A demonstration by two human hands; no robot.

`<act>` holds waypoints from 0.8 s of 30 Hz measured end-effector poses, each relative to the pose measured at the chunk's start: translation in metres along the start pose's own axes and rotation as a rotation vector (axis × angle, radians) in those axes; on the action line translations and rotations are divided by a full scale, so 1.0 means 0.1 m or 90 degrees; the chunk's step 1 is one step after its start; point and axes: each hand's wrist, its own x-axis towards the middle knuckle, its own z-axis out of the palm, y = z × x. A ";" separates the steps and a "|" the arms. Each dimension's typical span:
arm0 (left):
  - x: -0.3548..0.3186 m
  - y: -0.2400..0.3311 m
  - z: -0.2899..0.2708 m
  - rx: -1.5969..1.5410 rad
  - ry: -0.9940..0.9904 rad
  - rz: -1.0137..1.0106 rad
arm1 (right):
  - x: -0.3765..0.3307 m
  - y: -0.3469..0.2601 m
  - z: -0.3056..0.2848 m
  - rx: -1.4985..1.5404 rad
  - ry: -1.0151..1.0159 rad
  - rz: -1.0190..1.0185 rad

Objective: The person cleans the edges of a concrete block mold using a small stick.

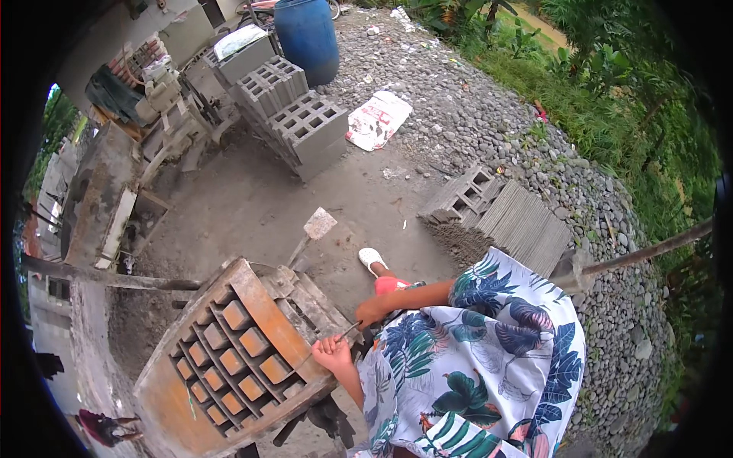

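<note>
Both my hands are at the near edge of a block-making mould, its rusty orange top (271, 317) fitted with rows of square cores. My left hand (332, 355) is closed in a fist around a thin metal rod (350, 329) beside the mould's rim. Just above and to the right, my right hand (372, 311) is also closed at the rod's other end; its fingers are partly hidden. The rod slants between the two fists. A flat-bladed shovel (320, 223) rests beyond the mould, its handle running down behind the frame.
Grey hollow blocks (309, 118) stand in a row toward the back, near a blue barrel (307, 38). More blocks (473, 191) and stacked ridged slabs (527, 225) sit right. A white sack (379, 120) lies by gravel. A long pole (114, 276) extends left; another person (107, 429) is lower left.
</note>
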 end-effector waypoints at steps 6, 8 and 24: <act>0.09 0.18 -0.22 -0.017 -0.018 0.027 | 0.23 0.15 0.12 -0.062 -0.025 -0.079; 0.01 0.18 -0.21 -0.037 -0.006 0.039 | 0.25 0.03 0.16 -0.112 -0.066 -0.191; -0.30 0.05 -0.51 -0.121 -0.071 0.191 | 0.44 -0.62 -0.02 0.229 -0.204 0.173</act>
